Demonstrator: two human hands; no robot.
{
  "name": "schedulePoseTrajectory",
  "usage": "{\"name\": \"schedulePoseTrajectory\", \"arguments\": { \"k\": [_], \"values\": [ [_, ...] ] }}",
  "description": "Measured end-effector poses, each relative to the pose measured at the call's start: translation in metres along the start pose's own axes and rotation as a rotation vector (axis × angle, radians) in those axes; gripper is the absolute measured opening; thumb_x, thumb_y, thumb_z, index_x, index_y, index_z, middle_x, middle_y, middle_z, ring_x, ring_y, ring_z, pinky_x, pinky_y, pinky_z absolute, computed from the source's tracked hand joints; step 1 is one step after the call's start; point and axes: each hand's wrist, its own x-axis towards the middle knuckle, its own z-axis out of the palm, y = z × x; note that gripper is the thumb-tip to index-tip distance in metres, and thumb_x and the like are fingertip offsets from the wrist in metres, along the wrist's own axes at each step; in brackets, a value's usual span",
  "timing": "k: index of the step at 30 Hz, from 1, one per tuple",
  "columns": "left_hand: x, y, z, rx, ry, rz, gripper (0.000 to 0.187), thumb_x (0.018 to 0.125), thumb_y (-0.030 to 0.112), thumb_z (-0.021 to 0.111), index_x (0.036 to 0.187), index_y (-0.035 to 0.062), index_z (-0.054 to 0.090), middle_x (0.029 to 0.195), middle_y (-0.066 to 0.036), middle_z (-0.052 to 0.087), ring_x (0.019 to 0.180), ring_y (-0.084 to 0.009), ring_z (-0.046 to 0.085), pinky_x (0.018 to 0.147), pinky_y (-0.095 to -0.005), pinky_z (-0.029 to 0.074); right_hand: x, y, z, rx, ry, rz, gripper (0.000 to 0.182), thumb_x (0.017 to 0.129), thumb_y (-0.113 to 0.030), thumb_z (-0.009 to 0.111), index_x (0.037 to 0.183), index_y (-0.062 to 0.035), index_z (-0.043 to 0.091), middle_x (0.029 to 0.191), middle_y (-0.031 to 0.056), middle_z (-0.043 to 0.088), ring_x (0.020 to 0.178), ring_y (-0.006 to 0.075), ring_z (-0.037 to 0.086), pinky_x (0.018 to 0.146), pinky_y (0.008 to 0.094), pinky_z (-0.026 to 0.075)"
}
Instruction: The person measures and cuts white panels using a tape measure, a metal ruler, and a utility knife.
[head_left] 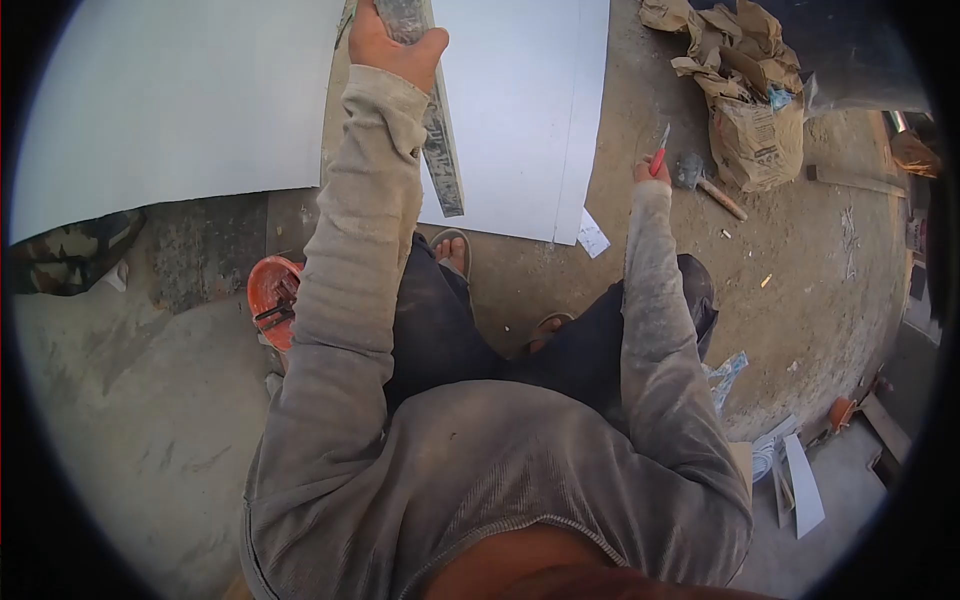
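Note:
My left hand (395, 55) is closed around a long, scuffed metal straightedge (442, 165) near the top of the head view. The bar lies along a white board (520, 110) on the floor, close to its left side. Off the board's right edge, my right hand (652, 173) grips a red cutter knife (658, 158), its pale blade pointing up and away from me. Most of the right hand's fingers are hard to make out. A second white sheet (190, 100) spreads across the left of the view.
A hammer (718, 197) lies beside a torn brown paper bag (757, 135) on the right. An orange bucket (273, 285) with tools inside stands by my left leg. A wooden strip (855, 181), white offcuts (803, 485) and small scraps lie on the dusty floor.

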Motion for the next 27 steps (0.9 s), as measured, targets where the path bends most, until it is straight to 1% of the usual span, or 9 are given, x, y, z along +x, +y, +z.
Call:
{"name": "schedulePoseTrajectory", "arguments": {
  "k": [4, 7, 9, 10, 12, 17, 19, 25, 27],
  "values": [
    [0.008, -0.008, -0.017, -0.070, 0.008, 0.052, 0.047, 0.059, 0.000, 0.062, 0.103, 0.0015, 0.045, 0.088, -0.008, 0.055, 0.076, -0.0162, 0.055, 0.071, -0.0280, 0.045, -0.008, 0.007, 0.011, 0.044, -0.030, -0.024, 0.024, 0.068, -0.013, 0.057, 0.091, -0.0048, 0.057, 0.073, 0.0058, 0.057, 0.067, 0.0148, 0.054, 0.062, 0.0275, 0.043],
    [0.010, -0.003, -0.021, 0.031, 0.016, 0.084, 0.051, 0.059, 0.000, 0.063, 0.106, 0.0014, 0.043, 0.091, -0.008, 0.054, 0.079, -0.0164, 0.054, 0.071, -0.0288, 0.045, -0.009, 0.004, 0.014, -0.008, -0.026, -0.005, 0.023, 0.069, -0.012, 0.056, 0.091, -0.0045, 0.056, 0.072, 0.0049, 0.056, 0.065, 0.0137, 0.052, 0.061, 0.0268, 0.042],
    [0.010, 0.001, -0.020, 0.046, 0.055, 0.179, 0.056, 0.066, 0.009, 0.060, 0.118, 0.0044, 0.041, 0.104, -0.012, 0.053, 0.099, -0.0223, 0.050, 0.083, -0.0323, 0.039, -0.002, 0.010, 0.016, 0.047, -0.034, 0.021, 0.022, 0.070, -0.011, 0.055, 0.091, -0.0046, 0.057, 0.072, 0.0044, 0.056, 0.063, 0.0132, 0.051, 0.060, 0.0265, 0.042],
    [0.012, 0.000, -0.020, 0.043, 0.049, 0.172, 0.056, 0.066, 0.009, 0.060, 0.118, 0.0044, 0.041, 0.104, -0.012, 0.053, 0.099, -0.0223, 0.050, 0.083, -0.0323, 0.039, -0.001, 0.009, 0.016, 0.108, -0.040, 0.043, 0.022, 0.070, -0.011, 0.054, 0.091, -0.0048, 0.057, 0.071, 0.0040, 0.056, 0.062, 0.0127, 0.051, 0.059, 0.0262, 0.042],
    [0.015, -0.002, -0.020, 0.000, 0.117, 0.227, 0.052, 0.062, -0.003, 0.054, 0.113, -0.0017, 0.042, 0.095, -0.011, 0.055, 0.086, -0.0190, 0.054, 0.074, -0.0265, 0.043, -0.002, 0.008, 0.016, 0.096, -0.030, 0.048, 0.022, 0.070, -0.010, 0.054, 0.091, -0.0050, 0.057, 0.071, 0.0035, 0.055, 0.061, 0.0122, 0.050, 0.058, 0.0259, 0.041],
    [0.019, -0.007, -0.027, -0.059, 0.080, 0.181, 0.052, 0.062, -0.001, 0.056, 0.113, -0.0016, 0.042, 0.094, -0.010, 0.055, 0.085, -0.0173, 0.053, 0.075, -0.0271, 0.043, 0.007, 0.023, 0.022, 0.119, -0.019, 0.075, 0.022, 0.070, -0.011, 0.054, 0.091, -0.0058, 0.057, 0.070, 0.0031, 0.055, 0.062, 0.0123, 0.050, 0.059, 0.0259, 0.041],
    [0.021, -0.011, -0.028, -0.046, 0.090, 0.202, 0.052, 0.062, -0.001, 0.056, 0.112, -0.0018, 0.042, 0.093, -0.010, 0.054, 0.085, -0.0171, 0.053, 0.074, -0.0270, 0.043, 0.014, 0.038, 0.027, 0.016, 0.017, 0.023, 0.017, 0.074, -0.010, 0.054, 0.090, -0.0084, 0.056, 0.057, -0.0019, 0.047, 0.044, 0.0082, 0.042, 0.040, 0.0239, 0.032],
    [0.023, -0.013, -0.022, -0.055, 0.101, 0.193, 0.053, 0.061, -0.003, 0.054, 0.113, -0.0017, 0.042, 0.094, -0.010, 0.055, 0.084, -0.0174, 0.054, 0.074, -0.0269, 0.043, 0.014, 0.042, 0.024, 0.087, 0.021, 0.017, 0.017, 0.073, -0.011, 0.055, 0.090, -0.0075, 0.055, 0.056, -0.0009, 0.047, 0.043, 0.0083, 0.042, 0.039, 0.0237, 0.033],
    [0.023, -0.017, -0.019, -0.099, 0.096, 0.166, 0.053, 0.061, -0.003, 0.054, 0.112, -0.0017, 0.042, 0.094, -0.010, 0.055, 0.085, -0.0177, 0.054, 0.074, -0.0269, 0.043, 0.004, 0.022, 0.019, 0.161, 0.008, 0.037, 0.017, 0.074, -0.010, 0.054, 0.090, -0.0074, 0.055, 0.056, -0.0010, 0.047, 0.043, 0.0084, 0.042, 0.039, 0.0234, 0.033]
  ]
}}
